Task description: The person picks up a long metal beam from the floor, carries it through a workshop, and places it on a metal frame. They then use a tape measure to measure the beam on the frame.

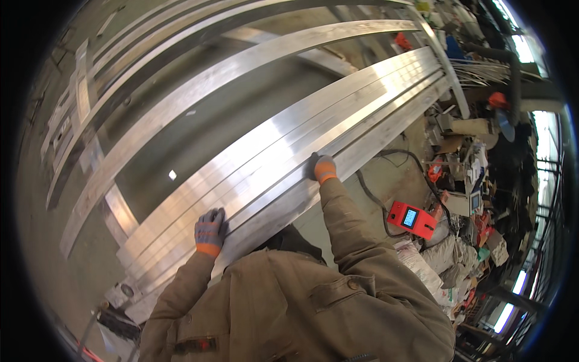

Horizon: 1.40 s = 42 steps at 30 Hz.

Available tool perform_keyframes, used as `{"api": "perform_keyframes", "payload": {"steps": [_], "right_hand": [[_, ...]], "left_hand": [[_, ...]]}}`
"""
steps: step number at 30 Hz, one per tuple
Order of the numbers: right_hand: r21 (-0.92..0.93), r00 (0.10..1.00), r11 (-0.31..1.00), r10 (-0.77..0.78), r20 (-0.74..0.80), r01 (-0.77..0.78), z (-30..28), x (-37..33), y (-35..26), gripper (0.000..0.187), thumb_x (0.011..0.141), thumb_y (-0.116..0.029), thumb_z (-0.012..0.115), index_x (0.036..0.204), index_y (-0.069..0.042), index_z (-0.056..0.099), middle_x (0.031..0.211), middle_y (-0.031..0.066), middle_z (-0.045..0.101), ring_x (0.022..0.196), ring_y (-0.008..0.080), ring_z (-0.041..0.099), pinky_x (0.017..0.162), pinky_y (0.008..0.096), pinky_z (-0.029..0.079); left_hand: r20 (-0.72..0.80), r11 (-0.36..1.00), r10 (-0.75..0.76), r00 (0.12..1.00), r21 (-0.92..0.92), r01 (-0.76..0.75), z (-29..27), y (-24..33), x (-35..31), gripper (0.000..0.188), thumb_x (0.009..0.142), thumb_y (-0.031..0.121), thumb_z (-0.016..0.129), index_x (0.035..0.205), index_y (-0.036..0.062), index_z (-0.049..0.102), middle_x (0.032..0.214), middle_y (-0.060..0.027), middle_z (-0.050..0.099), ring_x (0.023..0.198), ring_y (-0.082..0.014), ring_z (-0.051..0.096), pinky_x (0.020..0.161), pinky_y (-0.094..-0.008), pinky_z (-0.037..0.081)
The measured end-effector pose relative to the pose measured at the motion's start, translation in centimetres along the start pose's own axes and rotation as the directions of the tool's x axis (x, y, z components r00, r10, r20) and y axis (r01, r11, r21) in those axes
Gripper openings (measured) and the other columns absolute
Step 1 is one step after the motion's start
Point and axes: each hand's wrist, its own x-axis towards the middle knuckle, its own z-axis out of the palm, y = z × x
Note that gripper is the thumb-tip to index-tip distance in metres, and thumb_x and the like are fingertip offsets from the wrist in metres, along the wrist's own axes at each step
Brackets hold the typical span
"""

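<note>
Several long, flat aluminium bars (259, 142) lie side by side in front of me, running from lower left to upper right. My left hand (210, 232), in a grey glove with an orange cuff, closes on a near aluminium bar (259, 202) toward its left part. Farther along to the right, my right hand (324, 168) wears the same kind of glove. Its fingers curl down at the edge of that bar, and their tips are hidden. Closest to my body runs another bar (386, 133), with a duller face.
Beyond the bars, more long aluminium bars (199, 87) rest across crosspieces (117, 211). A red machine with a lit screen (412, 219) stands at my right beside a black cable (371, 196). Bags (446, 262) and mixed clutter fill the right side.
</note>
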Motion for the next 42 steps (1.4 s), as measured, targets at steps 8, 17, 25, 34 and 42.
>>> {"api": "perform_keyframes", "payload": {"steps": [8,17,25,34,42], "right_hand": [[0.712,0.946,0.660,-0.006,0.324,-0.239,-0.1,0.4,-0.4,0.035,0.103,-0.028,0.066,0.088,0.004,0.066,0.073,0.0167,0.071,0.057,0.0284,0.070,0.052,0.0409,0.057],[0.765,0.898,0.562,-0.089,0.432,-0.313,1.9,4.3,1.2,0.038,0.107,-0.040,0.066,0.102,-0.002,0.064,0.079,0.0094,0.065,0.061,0.0224,0.059,0.054,0.0397,0.054],[0.577,0.978,0.816,-0.146,0.149,0.034,1.0,5.4,4.1,0.047,0.100,-0.047,0.070,0.089,-0.001,0.070,0.066,0.0106,0.063,0.052,0.0197,0.057,0.048,0.0358,0.046],[0.663,0.966,0.719,0.257,0.025,-0.208,-2.9,12.3,9.3,0.080,0.098,-0.051,0.072,0.153,0.004,0.051,0.150,0.0200,0.057,0.132,0.0308,0.057,0.106,0.0392,0.049],[0.922,0.931,0.168,0.176,0.321,-0.350,-4.9,17.5,8.8,0.055,0.106,-0.040,0.058,0.159,-0.025,0.050,0.158,0.0036,0.047,0.126,0.0188,0.050,0.097,0.0351,0.049]], "left_hand": [[0.008,0.997,-0.079,0.997,0.020,0.078,-0.1,0.1,0.4,0.049,0.092,0.027,0.076,0.137,0.0128,0.067,0.128,-0.0141,0.068,0.117,-0.0363,0.062,0.098,-0.0495,0.050],[-0.103,0.988,-0.132,0.986,0.069,0.140,0.5,-1.7,1.9,0.053,0.077,0.015,0.081,0.128,0.0133,0.069,0.120,-0.0139,0.069,0.108,-0.0392,0.065,0.093,-0.0506,0.055],[-0.123,0.962,-0.271,0.955,0.010,0.274,0.9,0.3,0.2,0.055,0.090,0.025,0.074,0.142,0.0149,0.062,0.141,-0.0139,0.060,0.129,-0.0379,0.057,0.108,-0.0489,0.049],[0.041,0.921,-0.377,0.925,0.124,0.370,-0.6,-0.4,-3.7,0.091,0.086,0.058,0.078,0.161,0.0185,0.044,0.170,-0.0142,0.033,0.158,-0.0395,0.028,0.129,-0.0525,0.026],[0.027,0.934,-0.329,0.944,0.157,0.321,-0.1,-1.0,-3.8,0.090,0.091,0.061,0.072,0.160,0.0113,0.045,0.170,-0.0247,0.032,0.157,-0.0484,0.027,0.127,-0.0602,0.024]]}}
